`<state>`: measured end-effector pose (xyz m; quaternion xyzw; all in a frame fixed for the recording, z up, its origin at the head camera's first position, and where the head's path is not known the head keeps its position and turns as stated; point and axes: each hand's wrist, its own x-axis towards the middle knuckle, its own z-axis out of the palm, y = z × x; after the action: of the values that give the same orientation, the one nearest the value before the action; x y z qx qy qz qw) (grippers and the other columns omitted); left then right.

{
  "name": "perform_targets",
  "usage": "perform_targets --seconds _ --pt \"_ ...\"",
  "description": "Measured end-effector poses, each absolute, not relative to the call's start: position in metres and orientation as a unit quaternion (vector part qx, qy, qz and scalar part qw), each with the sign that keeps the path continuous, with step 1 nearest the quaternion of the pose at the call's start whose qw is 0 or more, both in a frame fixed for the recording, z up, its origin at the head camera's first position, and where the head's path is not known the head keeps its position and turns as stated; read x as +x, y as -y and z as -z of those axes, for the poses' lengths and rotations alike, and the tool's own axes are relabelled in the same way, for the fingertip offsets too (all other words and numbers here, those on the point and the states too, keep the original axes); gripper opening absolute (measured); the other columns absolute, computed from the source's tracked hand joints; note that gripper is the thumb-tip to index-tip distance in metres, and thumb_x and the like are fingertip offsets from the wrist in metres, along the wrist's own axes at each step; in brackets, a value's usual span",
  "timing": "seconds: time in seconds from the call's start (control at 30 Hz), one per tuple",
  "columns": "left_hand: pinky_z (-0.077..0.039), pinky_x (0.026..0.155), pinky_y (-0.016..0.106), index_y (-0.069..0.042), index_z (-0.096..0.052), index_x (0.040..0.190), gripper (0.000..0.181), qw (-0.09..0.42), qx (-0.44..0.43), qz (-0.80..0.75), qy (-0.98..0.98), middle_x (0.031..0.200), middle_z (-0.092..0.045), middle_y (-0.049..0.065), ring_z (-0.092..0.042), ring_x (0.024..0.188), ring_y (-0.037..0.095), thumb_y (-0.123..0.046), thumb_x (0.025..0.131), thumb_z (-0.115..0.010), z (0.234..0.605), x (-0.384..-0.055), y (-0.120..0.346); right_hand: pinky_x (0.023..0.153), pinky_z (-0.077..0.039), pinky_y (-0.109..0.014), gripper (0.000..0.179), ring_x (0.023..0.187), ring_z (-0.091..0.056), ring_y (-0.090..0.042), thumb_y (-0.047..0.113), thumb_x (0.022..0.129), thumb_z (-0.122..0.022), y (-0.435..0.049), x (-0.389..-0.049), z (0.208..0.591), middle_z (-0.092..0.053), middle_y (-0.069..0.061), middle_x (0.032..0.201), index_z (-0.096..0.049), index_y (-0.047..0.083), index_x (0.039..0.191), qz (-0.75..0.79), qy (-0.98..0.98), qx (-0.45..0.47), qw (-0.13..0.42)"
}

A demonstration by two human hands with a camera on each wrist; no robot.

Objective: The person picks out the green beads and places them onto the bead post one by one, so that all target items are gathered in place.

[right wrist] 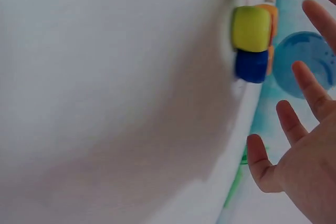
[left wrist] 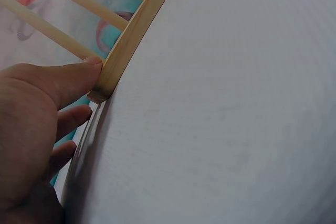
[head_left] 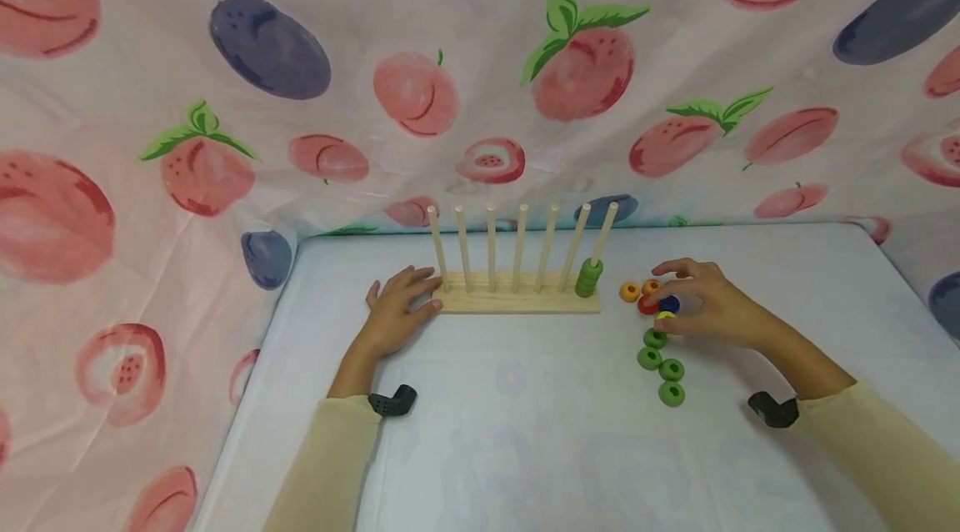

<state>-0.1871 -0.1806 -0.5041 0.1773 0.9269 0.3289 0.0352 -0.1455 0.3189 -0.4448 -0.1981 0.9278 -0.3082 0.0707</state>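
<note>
A wooden peg rack (head_left: 517, 300) with several upright pegs stands toward the back of the table. My left hand (head_left: 401, 311) holds its left end, the thumb (left wrist: 79, 80) pressed on the base and the index finger at the far side. Green beads (head_left: 589, 278) are stacked low on the rightmost peg. My right hand (head_left: 708, 305) hovers with spread fingers over loose beads right of the rack, holding nothing. Under and beside it lie a red bead (head_left: 647, 305), a blue bead (right wrist: 251, 66), a yellow bead (right wrist: 251, 29) and two orange beads (head_left: 629, 292), partly covered by the fingers.
Several loose green beads (head_left: 672, 369) trail toward the front of the white table (head_left: 510, 432). Behind the table hangs a fruit-patterned cloth (head_left: 465, 32), close to the rack's back. A black wrist camera (head_left: 774, 409) is worn on the right wrist, another on the left.
</note>
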Motion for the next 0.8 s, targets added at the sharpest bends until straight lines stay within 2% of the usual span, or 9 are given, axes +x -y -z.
perform_targets --seconds 0.3,0.8 --pt "0.006 0.119 0.069 -0.020 -0.061 0.143 0.045 0.035 0.175 -0.326 -0.928 0.159 -0.047 0.003 -0.025 0.156 0.032 -0.038 0.102 -0.062 0.502 -0.187 0.180 0.096 -0.028 -0.077 0.027 0.136 -0.023 -0.051 0.035 0.076 -0.091 -0.329 -0.139 0.461 -0.043 -0.016 0.153 -0.078 0.035 0.100 0.305 -0.926 -0.196 0.102" --pt "0.005 0.118 0.071 -0.019 -0.062 0.143 0.046 0.028 0.181 -0.327 -0.927 0.158 -0.048 0.004 -0.026 0.155 0.033 -0.039 0.101 -0.064 0.506 -0.187 0.181 0.092 -0.026 -0.085 0.023 0.134 -0.028 -0.055 0.040 0.077 -0.089 -0.331 -0.139 0.473 -0.041 -0.017 0.155 -0.077 0.042 0.096 0.276 -0.934 -0.203 0.099"
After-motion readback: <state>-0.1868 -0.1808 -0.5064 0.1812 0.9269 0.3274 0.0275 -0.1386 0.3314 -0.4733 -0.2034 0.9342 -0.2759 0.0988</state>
